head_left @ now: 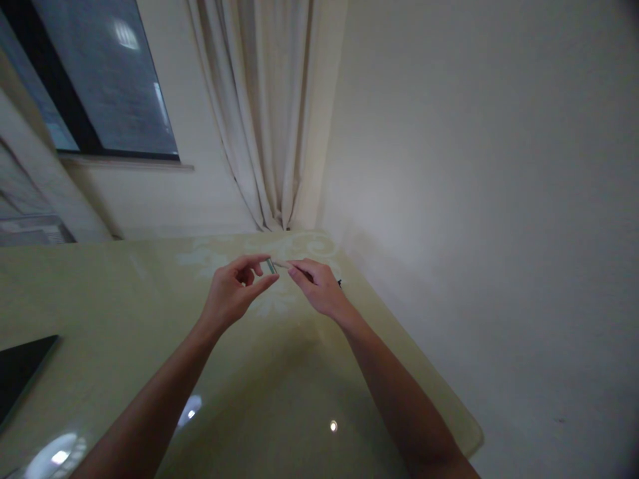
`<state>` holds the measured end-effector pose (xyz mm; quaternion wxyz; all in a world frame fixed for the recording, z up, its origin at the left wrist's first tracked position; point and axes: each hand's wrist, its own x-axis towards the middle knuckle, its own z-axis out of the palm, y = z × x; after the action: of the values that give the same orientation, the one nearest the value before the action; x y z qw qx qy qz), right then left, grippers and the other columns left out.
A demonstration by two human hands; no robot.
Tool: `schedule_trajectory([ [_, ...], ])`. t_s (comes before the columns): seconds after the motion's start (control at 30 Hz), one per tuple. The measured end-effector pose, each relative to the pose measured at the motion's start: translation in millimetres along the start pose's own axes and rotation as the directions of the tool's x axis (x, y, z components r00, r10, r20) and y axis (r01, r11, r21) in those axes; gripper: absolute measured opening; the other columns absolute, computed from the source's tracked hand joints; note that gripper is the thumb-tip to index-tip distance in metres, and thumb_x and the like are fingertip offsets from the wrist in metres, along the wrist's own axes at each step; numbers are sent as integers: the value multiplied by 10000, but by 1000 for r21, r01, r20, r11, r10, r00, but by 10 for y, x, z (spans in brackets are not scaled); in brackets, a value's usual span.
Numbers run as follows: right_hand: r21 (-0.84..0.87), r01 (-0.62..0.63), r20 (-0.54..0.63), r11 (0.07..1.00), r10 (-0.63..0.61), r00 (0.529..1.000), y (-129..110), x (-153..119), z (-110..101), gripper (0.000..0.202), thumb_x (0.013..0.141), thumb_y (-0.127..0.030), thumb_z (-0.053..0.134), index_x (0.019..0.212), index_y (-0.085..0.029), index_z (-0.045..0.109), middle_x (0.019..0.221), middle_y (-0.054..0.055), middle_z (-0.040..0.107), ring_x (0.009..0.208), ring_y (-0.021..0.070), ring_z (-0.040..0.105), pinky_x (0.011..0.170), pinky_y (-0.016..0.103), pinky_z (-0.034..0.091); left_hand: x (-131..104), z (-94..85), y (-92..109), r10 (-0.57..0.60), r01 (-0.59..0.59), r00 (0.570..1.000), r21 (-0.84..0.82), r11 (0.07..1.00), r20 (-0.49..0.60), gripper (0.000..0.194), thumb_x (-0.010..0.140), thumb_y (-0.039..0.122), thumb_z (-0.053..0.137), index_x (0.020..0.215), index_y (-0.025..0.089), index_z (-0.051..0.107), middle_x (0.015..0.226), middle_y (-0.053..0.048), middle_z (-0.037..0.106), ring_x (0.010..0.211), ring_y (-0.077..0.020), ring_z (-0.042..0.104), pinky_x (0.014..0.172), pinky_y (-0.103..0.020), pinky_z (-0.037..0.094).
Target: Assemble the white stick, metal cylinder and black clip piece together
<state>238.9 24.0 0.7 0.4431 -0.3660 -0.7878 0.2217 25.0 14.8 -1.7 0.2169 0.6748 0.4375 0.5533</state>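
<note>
My left hand (pixel 232 286) pinches a small, flat greenish piece with pale edges (pixel 271 266) between thumb and fingertips, its ends against them. My right hand (pixel 318 285) is closed on a slim, pale stick-like thing (pixel 282 264). The stick points left, its tip close to the greenish piece; whether they touch I cannot tell. Both hands are above the far part of a glossy pale green table (pixel 150 293). Part of a small dark thing (pixel 339 283) shows just beyond my right wrist, its kind unclear.
A flat black object (pixel 24 372) lies at the table's left. The white wall (pixel 474 199) runs along the right edge of the table. Behind the far edge hang a pale curtain (pixel 269 120) and, further left, a dark-framed window (pixel 110 80). Lamp reflections shine on the tabletop.
</note>
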Motion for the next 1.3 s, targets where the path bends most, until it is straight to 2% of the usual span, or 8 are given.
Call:
schedule_trajectory([
  [0.1,60,5,38,998,-7,999,-6,-1,-16,319,1078,-369,574,1254,-243,809,1110,69,808,990,206,708,903,336,519,-5,-9,29,-3,3,1000,-6,1000,-4,422,785,415,855,1137,190,794,768,25,615,556,-82,442,508,-225,383],
  [0.27,66,-15,-6,998,15,1000,12,2,-42,335,1061,-396,591,1219,-210,821,1086,79,813,960,213,713,864,335,523,-7,-27,70,-13,13,1000,-7,1000,18,405,797,415,841,1129,189,793,767,20,618,562,-89,457,504,-230,377],
  [0.4,128,-15,50,992,8,999,0,-1,-47,342,1063,-415,587,1234,-227,816,1087,66,816,956,214,716,866,339,527,-7,-34,85,-2,2,1000,-9,1000,1,407,798,427,844,1131,198,792,770,19,624,569,-93,459,513,-233,387],
  [0.57,106,-21,23,994,18,1000,-21,-5,-51,346,1056,-411,596,1228,-210,819,1109,76,817,977,216,718,872,332,523,-13,-45,109,24,-25,1000,19,1000,12,369,804,403,839,1110,204,793,762,21,629,566,-93,464,512,-230,392],
  [0.7,141,-7,76,990,-4,997,-33,-6,-61,335,1063,-390,590,1253,-226,811,1126,69,813,973,206,712,872,324,520,-17,-50,123,55,-55,998,36,998,0,366,803,401,842,1112,213,785,769,26,633,558,-88,463,519,-226,408],
  [0.83,88,-30,43,996,26,999,-31,-10,-80,333,1055,-386,602,1237,-209,817,1062,73,813,936,208,702,860,331,515,-23,-62,132,68,-67,998,39,997,-10,366,810,406,843,1115,214,782,765,27,631,554,-87,466,519,-224,414],
  [1.0,157,-27,105,987,11,994,-49,-14,-86,324,1057,-393,601,1248,-240,814,1109,49,813,963,204,701,857,325,517,-26,-81,138,77,-76,997,50,996,-22,368,816,412,844,1125,221,783,767,26,633,561,-90,474,527,-225,425],
  [1.3,129,-11,98,992,-1,995,-91,-10,-99,321,1059,-372,600,1244,-223,815,1109,66,812,925,191,691,828,309,503,-19,-80,130,81,-81,997,43,996,-4,370,815,401,836,1127,209,782,775,23,638,566,-86,475,534,-224,424],
])
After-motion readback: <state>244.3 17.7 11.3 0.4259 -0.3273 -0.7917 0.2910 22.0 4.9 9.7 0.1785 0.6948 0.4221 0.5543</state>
